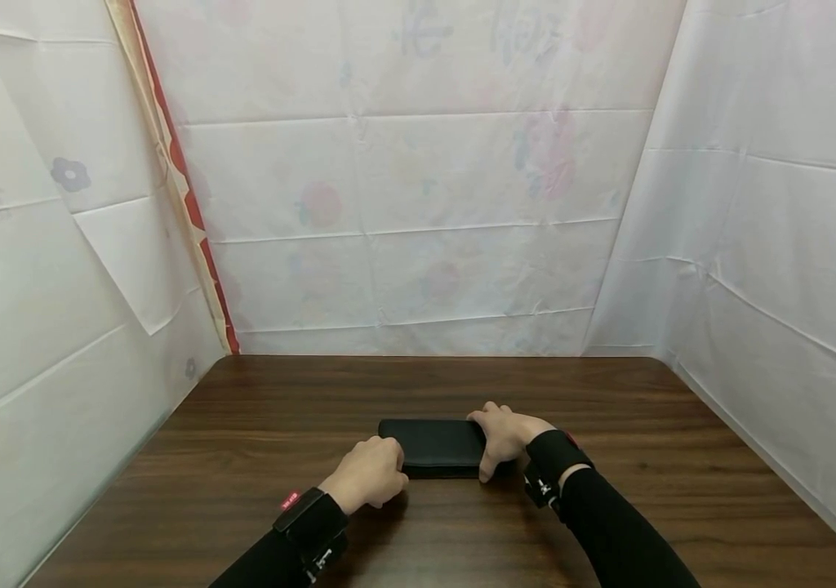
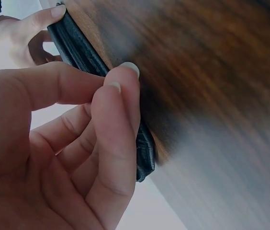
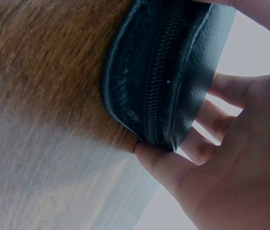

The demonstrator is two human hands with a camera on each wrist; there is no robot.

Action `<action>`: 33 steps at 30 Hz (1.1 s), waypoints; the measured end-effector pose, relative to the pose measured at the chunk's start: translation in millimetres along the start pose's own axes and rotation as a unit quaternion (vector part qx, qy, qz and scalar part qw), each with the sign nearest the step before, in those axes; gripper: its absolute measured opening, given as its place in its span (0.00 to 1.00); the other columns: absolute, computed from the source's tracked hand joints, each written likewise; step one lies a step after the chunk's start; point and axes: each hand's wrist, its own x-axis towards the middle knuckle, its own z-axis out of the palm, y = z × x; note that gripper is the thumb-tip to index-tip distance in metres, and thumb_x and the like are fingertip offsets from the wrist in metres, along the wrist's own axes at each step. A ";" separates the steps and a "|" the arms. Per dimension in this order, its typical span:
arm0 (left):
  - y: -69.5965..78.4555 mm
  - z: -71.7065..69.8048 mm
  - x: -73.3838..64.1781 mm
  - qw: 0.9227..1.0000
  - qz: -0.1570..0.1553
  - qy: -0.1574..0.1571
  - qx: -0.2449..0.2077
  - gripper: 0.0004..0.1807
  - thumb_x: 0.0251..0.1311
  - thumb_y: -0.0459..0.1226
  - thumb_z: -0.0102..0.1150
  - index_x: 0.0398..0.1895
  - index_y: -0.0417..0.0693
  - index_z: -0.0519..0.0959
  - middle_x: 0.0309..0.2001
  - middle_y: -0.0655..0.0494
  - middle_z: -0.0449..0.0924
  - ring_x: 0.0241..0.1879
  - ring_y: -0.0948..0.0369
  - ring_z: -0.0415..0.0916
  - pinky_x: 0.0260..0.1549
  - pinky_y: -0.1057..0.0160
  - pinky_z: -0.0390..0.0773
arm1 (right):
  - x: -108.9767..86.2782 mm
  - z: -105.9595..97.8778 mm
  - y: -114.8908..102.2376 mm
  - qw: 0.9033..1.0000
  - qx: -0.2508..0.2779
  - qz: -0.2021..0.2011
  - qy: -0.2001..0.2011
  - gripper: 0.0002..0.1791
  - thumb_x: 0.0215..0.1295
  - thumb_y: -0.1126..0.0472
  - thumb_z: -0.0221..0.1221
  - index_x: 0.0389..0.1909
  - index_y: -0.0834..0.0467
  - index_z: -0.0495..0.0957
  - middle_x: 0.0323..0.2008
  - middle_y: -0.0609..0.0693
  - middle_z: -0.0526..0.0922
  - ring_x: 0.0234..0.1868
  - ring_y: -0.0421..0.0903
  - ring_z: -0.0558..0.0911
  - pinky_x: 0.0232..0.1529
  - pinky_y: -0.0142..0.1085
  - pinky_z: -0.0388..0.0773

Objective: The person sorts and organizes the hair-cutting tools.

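A flat black leather-like zippered case (image 1: pixel 436 445) lies on the wooden table between both hands. My left hand (image 1: pixel 372 474) is at its front left corner; in the left wrist view the thumb and fingertips pinch together over the case's zipped edge (image 2: pixel 144 153), hiding what lies between them. My right hand (image 1: pixel 506 433) grips the right end, thumb at the front corner and the other fingers spread around the far side. Up close in the right wrist view, the zipper (image 3: pixel 154 86) shows its teeth meshed along the side, between two stitched black edges.
The dark brown wooden table (image 1: pixel 278 408) extends around the case. White printed sheets (image 1: pixel 403 180) hang behind the table and at both sides. A red and cream strip (image 1: pixel 183 180) runs down the back left corner. Both wrists wear black straps (image 1: pixel 311 523).
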 end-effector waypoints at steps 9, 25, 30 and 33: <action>-3.5 -1.3 -0.5 1.000 0.007 0.002 -0.009 0.13 0.64 0.32 0.64 0.20 0.46 0.77 0.12 0.56 0.73 0.12 0.62 0.75 0.15 0.65 0.75 | -0.1 -1.3 0.5 1.000 -0.009 -0.004 0.003 0.52 0.46 0.54 0.80 0.73 0.55 0.67 0.62 0.55 0.68 0.62 0.57 0.68 0.56 0.53 0.73; -5.6 -3.6 -2.0 1.000 0.005 -0.002 -0.020 0.08 0.64 0.32 0.64 0.26 0.44 0.80 0.15 0.55 0.74 0.14 0.60 0.76 0.17 0.64 0.77 | -0.2 -0.8 0.8 1.000 -0.018 -0.009 0.006 0.52 0.46 0.53 0.80 0.73 0.55 0.67 0.61 0.54 0.69 0.61 0.57 0.69 0.56 0.53 0.73; -5.0 -3.4 -1.9 1.000 -0.004 -0.005 -0.021 0.07 0.64 0.32 0.64 0.27 0.43 0.81 0.16 0.54 0.74 0.14 0.60 0.77 0.17 0.64 0.77 | 0.7 -0.4 1.3 1.000 -0.016 -0.008 0.003 0.52 0.46 0.53 0.80 0.73 0.55 0.66 0.61 0.54 0.68 0.61 0.56 0.69 0.55 0.53 0.73; -5.0 -3.5 -1.7 1.000 -0.002 -0.004 -0.023 0.05 0.64 0.32 0.64 0.29 0.42 0.81 0.16 0.54 0.74 0.14 0.60 0.77 0.17 0.64 0.77 | 0.6 0.3 1.9 1.000 -0.016 -0.006 0.005 0.52 0.46 0.54 0.81 0.73 0.55 0.67 0.61 0.54 0.68 0.61 0.57 0.69 0.55 0.53 0.73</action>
